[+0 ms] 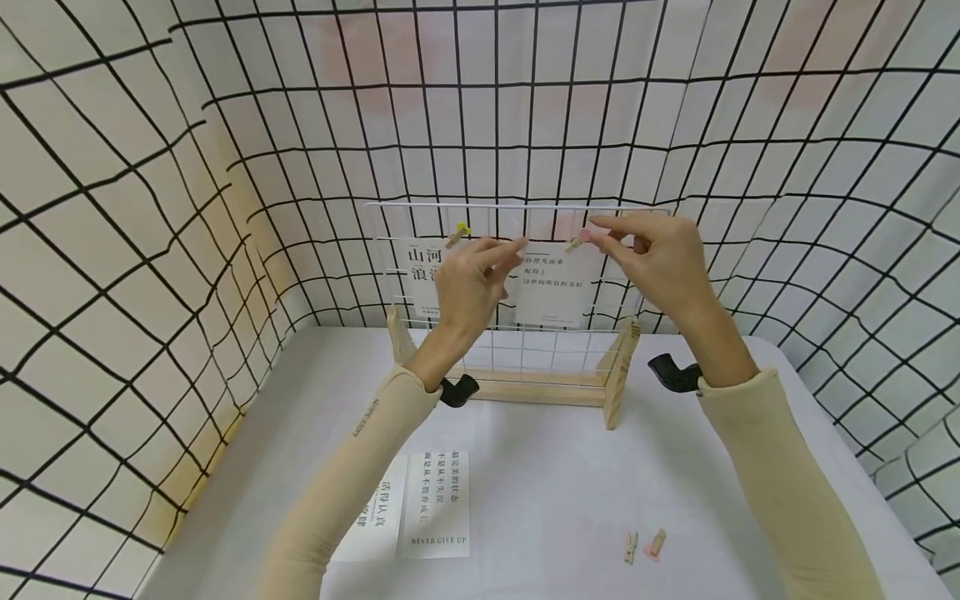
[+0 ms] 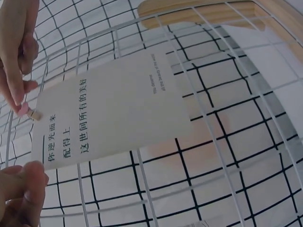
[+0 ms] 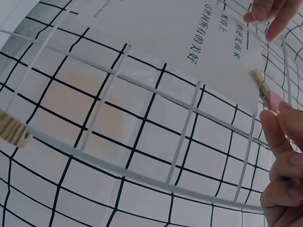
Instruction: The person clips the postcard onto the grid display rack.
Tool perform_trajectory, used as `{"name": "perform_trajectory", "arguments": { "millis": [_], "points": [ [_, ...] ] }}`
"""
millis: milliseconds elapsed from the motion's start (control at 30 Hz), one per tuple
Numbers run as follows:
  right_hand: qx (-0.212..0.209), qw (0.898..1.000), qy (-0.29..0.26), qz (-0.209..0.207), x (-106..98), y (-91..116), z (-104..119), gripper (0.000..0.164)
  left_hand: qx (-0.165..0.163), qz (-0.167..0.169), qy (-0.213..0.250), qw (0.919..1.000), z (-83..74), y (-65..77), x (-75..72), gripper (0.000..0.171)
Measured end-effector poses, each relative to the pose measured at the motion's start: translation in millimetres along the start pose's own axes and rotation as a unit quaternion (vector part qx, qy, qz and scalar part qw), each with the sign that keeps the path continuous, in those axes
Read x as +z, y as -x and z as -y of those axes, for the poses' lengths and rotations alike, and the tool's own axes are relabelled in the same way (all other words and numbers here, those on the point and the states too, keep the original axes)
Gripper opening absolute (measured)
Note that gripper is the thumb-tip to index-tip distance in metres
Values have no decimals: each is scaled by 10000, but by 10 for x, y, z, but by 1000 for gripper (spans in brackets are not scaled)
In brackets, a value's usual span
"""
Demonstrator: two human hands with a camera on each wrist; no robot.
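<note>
A white printed card point(image 1: 553, 293) hangs upright against a white wire grid rack point(image 1: 525, 348). My left hand point(image 1: 474, 279) is at the card's upper left corner, thumb and fingers pinching it in the left wrist view. With thumb and forefinger, my right hand point(image 1: 660, 254) pinches a small wooden clothespin point(image 3: 263, 87) with a pink decoration, at the card's upper right edge. The clothespin's tip lies over the card. To the left, a second printed card point(image 1: 424, 292) hangs under a clothespin with a yellow decoration point(image 1: 459, 233), partly hidden by my left hand.
Two printed cards point(image 1: 437, 521) lie on the white table, one partly behind my left sleeve. Two more clothespins point(image 1: 631, 547) lie at the front right. The rack stands on a wooden base point(image 1: 540, 392). Black-checked white cloth point(image 1: 585, 117) encloses the back and sides.
</note>
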State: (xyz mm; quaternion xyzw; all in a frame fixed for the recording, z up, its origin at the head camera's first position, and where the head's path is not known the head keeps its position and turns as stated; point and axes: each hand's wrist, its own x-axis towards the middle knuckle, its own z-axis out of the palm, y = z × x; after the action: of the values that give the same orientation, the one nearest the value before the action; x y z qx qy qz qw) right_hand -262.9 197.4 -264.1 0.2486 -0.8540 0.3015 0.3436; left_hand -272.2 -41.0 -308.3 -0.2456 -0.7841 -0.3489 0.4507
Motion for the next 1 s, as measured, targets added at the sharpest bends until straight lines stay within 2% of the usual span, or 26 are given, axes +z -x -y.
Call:
{"name": "perform_trajectory", "arguments": {
  "millis": [133, 300, 433, 533, 633, 733, 867, 1000],
  "points": [
    [-136, 9998, -140, -43, -38, 111, -32, 26, 127, 118, 142, 9997, 36, 53, -48, 20],
    [-206, 9996, -203, 53, -33, 363, -92, 29, 346, 511, 319, 9976, 89, 201, -119, 18],
    [-50, 9982, -420, 413, 25, 651, -152, 31, 584, 793, 366, 9945, 176, 412, -192, 17],
    [44, 9956, -555, 755, 89, 902, -205, 32, 621, 1027, 300, 9923, 281, 625, -265, 18],
    [218, 9923, -637, 1039, 162, 1166, -259, 32, 425, 1376, 269, 9892, 409, 871, -353, 20],
    [449, 9881, -690, 1299, 221, 1416, -297, 32, 84, 1807, 225, 9833, 542, 1130, -459, 22],
    [736, 9816, -691, 1623, 270, 1694, -338, 32, -397, 2415, 143, 9695, 712, 1466, -614, 20],
    [934, 9743, -698, 1926, 307, 1936, -368, 30, -891, 2976, 78, 9505, 885, 1773, -771, 20]
  ]
}}
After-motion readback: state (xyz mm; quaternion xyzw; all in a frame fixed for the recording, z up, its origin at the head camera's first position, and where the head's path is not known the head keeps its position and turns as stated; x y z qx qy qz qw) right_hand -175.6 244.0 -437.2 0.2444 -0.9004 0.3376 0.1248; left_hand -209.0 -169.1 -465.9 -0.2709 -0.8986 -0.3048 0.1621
